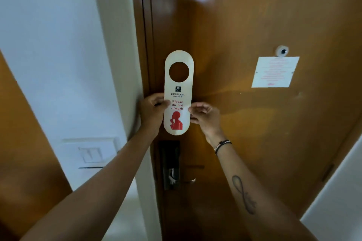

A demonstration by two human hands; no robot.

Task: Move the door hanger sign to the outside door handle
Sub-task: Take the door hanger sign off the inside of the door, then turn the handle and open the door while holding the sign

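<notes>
A cream door hanger sign with a round hole at its top and red "Please do not disturb" lettering is held upright in front of the brown wooden door. My left hand grips its left edge at mid-height. My right hand pinches its right edge. Below the sign sits the dark lock plate, with the metal door handle at its lower right, mostly hidden by my right forearm. The sign is clear of the handle, above it.
A white notice and a peephole are on the door to the right. A white wall with a light switch panel stands on the left. Another brown panel is at the far left.
</notes>
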